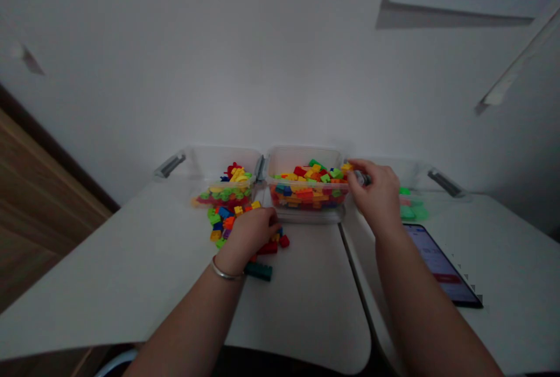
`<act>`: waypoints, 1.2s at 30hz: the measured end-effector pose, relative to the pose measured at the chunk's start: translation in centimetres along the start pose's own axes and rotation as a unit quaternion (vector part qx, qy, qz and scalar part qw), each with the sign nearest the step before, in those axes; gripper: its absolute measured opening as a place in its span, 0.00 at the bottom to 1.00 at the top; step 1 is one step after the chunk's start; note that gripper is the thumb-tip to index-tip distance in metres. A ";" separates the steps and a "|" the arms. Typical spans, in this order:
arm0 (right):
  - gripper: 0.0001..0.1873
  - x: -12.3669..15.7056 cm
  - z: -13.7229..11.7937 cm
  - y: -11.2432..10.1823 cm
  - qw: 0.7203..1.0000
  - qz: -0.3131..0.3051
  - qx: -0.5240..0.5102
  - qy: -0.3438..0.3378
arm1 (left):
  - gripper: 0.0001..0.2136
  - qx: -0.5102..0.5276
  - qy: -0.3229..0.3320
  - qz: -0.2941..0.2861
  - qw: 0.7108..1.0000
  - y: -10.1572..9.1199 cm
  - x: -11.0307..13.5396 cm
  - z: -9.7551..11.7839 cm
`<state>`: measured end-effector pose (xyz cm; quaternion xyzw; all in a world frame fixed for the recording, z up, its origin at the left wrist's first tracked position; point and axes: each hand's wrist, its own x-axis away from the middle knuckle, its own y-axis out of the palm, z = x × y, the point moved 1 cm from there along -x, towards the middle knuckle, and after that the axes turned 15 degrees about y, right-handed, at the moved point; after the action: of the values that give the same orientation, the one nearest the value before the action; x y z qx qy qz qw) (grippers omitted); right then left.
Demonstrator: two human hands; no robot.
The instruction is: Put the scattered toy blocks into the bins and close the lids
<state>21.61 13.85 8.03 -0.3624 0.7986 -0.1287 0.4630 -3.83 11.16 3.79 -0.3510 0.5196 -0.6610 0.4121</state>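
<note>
My left hand (pixel 252 230) rests over a loose pile of toy building bricks on the table, its fingers curled down. What they grip, if anything, is hidden. Around it lie a blue brick (pixel 224 212), a red brick (pixel 284 241) and a long dark green brick (pixel 259 271). At the right rim of the middle clear plastic box (pixel 306 216), my right hand (pixel 373 185) pinches a yellow brick (pixel 346 167) at its fingertips. A small grey-black item (pixel 362 177) shows among those fingers, its kind unclear. Several mixed-colour bricks (pixel 312 175) fill that box.
Left of the middle box stands another clear box (pixel 223 158) holding bricks. A third clear box (pixel 411 168), with green pieces, is partly behind my right hand. A phone or tablet (pixel 441 266) lies by my right forearm. The white wall (pixel 284 62) rises behind.
</note>
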 end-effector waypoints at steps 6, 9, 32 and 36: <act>0.17 0.1 0.3 0.7 0.996 -0.027 0.076 0.022 | 0.10 -0.004 0.004 0.010 1.000 0.1 -0.1 -0.2; 0.19 0.1 0.2 0.6 0.994 -0.038 0.105 0.014 | 0.09 -0.002 0.002 0.009 1.000 0.1 -0.1 -0.2; 0.10 6.4 -6.9 1.1 0.891 -0.411 0.046 -0.186 | 0.10 -0.026 -0.013 0.004 1.000 0.2 0.0 -1.3; 0.10 8.1 -7.0 2.9 0.856 -0.445 0.127 -0.233 | 0.11 -0.038 -0.025 0.005 0.999 0.1 0.2 -1.3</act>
<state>11.95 9.30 5.04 -0.6364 0.3984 -0.3327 0.5706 -5.01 11.50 3.44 -0.3808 0.5355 -0.6297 0.4143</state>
